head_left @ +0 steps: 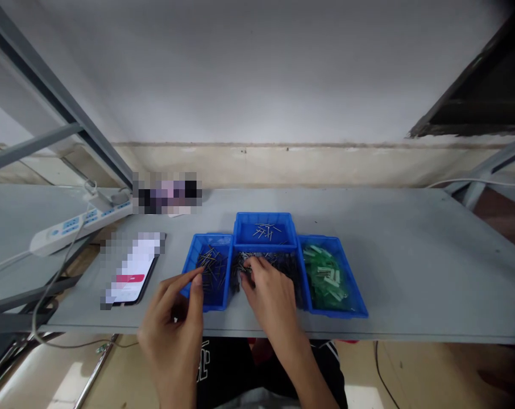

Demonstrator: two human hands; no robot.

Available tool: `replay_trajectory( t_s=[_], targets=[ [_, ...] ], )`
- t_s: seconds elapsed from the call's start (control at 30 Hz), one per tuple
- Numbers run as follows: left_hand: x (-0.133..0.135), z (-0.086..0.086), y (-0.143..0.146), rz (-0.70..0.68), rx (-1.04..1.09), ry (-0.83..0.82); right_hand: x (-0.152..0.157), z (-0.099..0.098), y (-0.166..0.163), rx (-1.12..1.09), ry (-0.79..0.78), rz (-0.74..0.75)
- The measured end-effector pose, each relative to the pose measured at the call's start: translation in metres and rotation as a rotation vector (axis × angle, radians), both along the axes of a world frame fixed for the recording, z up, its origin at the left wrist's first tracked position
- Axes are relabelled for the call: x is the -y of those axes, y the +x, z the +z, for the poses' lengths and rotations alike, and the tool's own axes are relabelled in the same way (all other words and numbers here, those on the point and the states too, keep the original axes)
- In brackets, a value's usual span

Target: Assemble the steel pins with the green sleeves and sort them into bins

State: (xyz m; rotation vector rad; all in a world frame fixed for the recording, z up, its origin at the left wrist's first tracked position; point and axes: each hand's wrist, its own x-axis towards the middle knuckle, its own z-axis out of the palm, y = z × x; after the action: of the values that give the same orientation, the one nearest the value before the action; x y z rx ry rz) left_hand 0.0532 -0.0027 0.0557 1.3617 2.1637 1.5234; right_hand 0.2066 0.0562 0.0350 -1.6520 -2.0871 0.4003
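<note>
My left hand [172, 315] is in front of the left blue bin [189, 255], thumb and index finger pinched together over its near side. Whatever sits between those fingertips is too small to make out. Thin metal pins [212, 264] lie loose in that bin. Reaching into the middle blue bin [300, 278], my right hand [272, 292] has its fingers curled down among small dark metal pieces [283, 261]. Its fingertips look closed, but what they grip is hidden.
Behind, another blue bin [264, 218] holds several metal pins [266, 231]. A right blue bin [355, 292] contains green plastic bags with pale pieces [328, 275]. On the left are a phone [133, 272] and a white power strip [78, 224] with cables. Metal frame legs flank the grey table [411, 255].
</note>
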Motion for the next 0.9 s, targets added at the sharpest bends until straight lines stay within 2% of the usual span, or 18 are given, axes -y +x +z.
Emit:
replay_trajectory(
  t_s=[0.2,0.3,0.37,0.43,0.5,0.57,0.73,0.9],
  targets=[
    [0.004,0.001,0.003,-0.023,0.122,0.009,0.003,-0.004,-0.005,-0.038,0.025,-0.066],
    [0.005,0.001,0.009,-0.066,0.122,0.039,0.011,-0.001,-0.001,-0.168,0.102,-0.101],
    [0.004,0.002,0.014,-0.169,0.077,0.058,0.020,0.006,0.006,-0.302,0.139,-0.082],
    [0.002,0.005,0.022,-0.338,0.020,0.073,0.031,0.015,0.016,-0.420,0.138,-0.037],
    [-0.001,0.008,0.032,-0.521,-0.012,0.092,0.041,0.025,0.030,-0.491,0.133,-0.003],
    [-0.003,0.010,0.042,-0.640,-0.004,0.127,0.047,0.032,0.043,-0.518,0.147,0.008],
    [-0.006,0.008,0.061,-0.717,0.078,0.141,0.049,0.033,0.066,-0.566,0.160,-0.005],
    [-0.010,0.003,0.066,-0.755,0.180,0.123,0.046,0.031,0.068,-0.676,0.244,0.043]
  ],
)
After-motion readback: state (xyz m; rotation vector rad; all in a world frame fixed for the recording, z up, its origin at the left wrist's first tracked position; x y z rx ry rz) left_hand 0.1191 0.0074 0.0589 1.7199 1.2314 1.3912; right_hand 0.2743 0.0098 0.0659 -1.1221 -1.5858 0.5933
